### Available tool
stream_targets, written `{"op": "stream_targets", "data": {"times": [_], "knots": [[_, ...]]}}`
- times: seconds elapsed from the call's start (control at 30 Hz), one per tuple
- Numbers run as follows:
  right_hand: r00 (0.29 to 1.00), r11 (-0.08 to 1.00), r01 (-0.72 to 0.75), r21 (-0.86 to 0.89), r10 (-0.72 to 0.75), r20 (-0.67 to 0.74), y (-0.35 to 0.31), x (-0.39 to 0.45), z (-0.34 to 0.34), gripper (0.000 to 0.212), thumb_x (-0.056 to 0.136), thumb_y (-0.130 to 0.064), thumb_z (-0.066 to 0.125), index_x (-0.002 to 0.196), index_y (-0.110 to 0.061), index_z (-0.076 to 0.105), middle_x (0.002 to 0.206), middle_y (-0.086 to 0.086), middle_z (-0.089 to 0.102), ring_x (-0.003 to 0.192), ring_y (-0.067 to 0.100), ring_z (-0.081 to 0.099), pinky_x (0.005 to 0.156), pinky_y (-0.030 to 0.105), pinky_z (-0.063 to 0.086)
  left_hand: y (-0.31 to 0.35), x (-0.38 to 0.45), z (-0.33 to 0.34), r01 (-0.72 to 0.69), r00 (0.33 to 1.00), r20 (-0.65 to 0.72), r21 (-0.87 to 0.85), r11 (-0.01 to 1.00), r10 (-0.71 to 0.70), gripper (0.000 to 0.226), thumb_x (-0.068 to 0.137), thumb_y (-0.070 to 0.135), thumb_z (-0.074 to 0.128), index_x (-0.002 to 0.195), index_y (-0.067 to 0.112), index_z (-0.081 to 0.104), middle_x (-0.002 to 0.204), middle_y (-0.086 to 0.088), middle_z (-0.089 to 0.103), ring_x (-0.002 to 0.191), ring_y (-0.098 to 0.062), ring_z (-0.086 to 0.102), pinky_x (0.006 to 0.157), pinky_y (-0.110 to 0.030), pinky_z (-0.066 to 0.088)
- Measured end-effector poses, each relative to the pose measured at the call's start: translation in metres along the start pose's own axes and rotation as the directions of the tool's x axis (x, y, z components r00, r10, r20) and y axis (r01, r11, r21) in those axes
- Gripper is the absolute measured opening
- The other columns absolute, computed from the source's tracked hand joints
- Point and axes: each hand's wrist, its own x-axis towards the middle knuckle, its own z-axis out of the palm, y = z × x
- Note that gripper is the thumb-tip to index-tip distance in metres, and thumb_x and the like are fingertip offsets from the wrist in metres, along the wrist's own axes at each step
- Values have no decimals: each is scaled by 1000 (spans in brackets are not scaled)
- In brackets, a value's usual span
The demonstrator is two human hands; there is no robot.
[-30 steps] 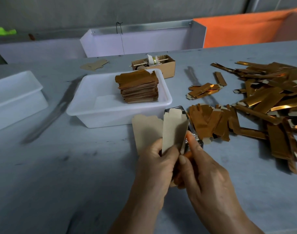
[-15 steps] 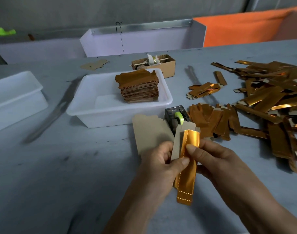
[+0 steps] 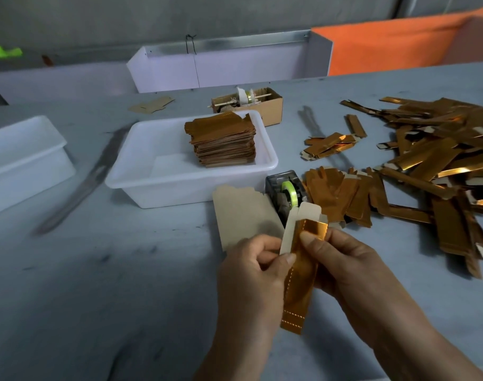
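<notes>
A gold-foil carton blank [image 3: 299,279] is folded into a long strip, its pale inner flap sticking up at the top. My left hand [image 3: 251,273] pinches its left edge between thumb and fingers. My right hand [image 3: 342,259] grips its right side, the thumb pressed on the gold face near the top. A flat pale blank [image 3: 243,215] lies on the table just behind my left hand. A tape dispenser [image 3: 285,192] with a green roll stands behind the held piece.
A white tub [image 3: 141,171] holds a stack of flat gold blanks [image 3: 223,143]. Several folded gold pieces [image 3: 438,166] are heaped at the right, more [image 3: 342,196] beside the dispenser. A second white tub [image 3: 20,160] stands left, a small cardboard box [image 3: 267,105] behind.
The blank was turned from its pale side to its gold face and folded narrower. My right thumb has moved up onto the gold face. The dispenser came into view.
</notes>
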Motion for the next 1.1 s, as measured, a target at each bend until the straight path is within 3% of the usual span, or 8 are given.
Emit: {"op": "stream_targets", "data": {"times": [0.1,0.2,0.4,0.53,0.67,0.8,0.9,1.1], "knots": [[999,1000,17,-24,-18,-50,0,4,2,12,84,-22,61,90,-18,69,79,3,73,72,14,70,53,17,53,8,-8,4,-181,975,-64,339,923,215,23,86,29,69,108,28,71,90,10,59,84,-10,59,65,-18,48],[997,1000,15,5,-15,-73,1,7,7,10,87,-19,59,91,-18,68,79,1,73,71,12,70,52,16,52,11,-14,11,-278,939,43,675,683,341,43,58,13,85,99,12,76,77,-5,62,72,-22,63,48,-29,49],[997,999,5,54,-1,-74,5,9,12,15,86,-24,59,92,-16,70,85,5,73,78,15,70,58,20,54,14,-19,26,-287,945,158,820,495,287,41,74,10,50,107,-3,71,79,-12,66,70,-27,65,57,-33,55],[998,999,17,49,-14,-59,7,8,13,30,72,-38,65,90,-14,69,82,6,72,76,17,70,57,19,54,16,-18,29,-277,960,220,671,688,172,40,71,13,50,103,2,73,75,-7,63,63,-19,63,48,-22,49],[997,998,3,61,2,-77,7,10,10,28,73,-30,66,91,-10,66,81,12,70,71,17,69,56,20,54,0,-19,31,-322,939,27,425,846,343,23,93,16,51,108,8,66,90,-4,59,72,-16,60,57,-20,50],[1000,998,6,56,-5,-17,6,10,7,35,65,-37,63,90,-13,65,84,13,70,78,20,70,62,23,56,-4,-8,12,-64,996,-50,151,986,73,12,89,16,64,91,27,64,102,10,54,86,-11,62,68,-13,49],[1000,1000,-1,27,1,-26,8,9,5,37,66,-40,62,92,-13,65,77,13,66,80,24,66,76,33,54,-2,1,-1,236,963,171,-152,960,-210,8,88,19,67,86,25,62,83,5,70,70,-8,71,61,-17,55],[996,991,-69,-112,63,-55,2,12,-1,39,82,-45,54,90,-9,63,79,14,63,78,22,64,71,29,51,0,6,-10,434,866,393,-286,854,-308,5,86,13,68,83,17,72,75,-1,73,66,-12,70,59,-20,54]]}}
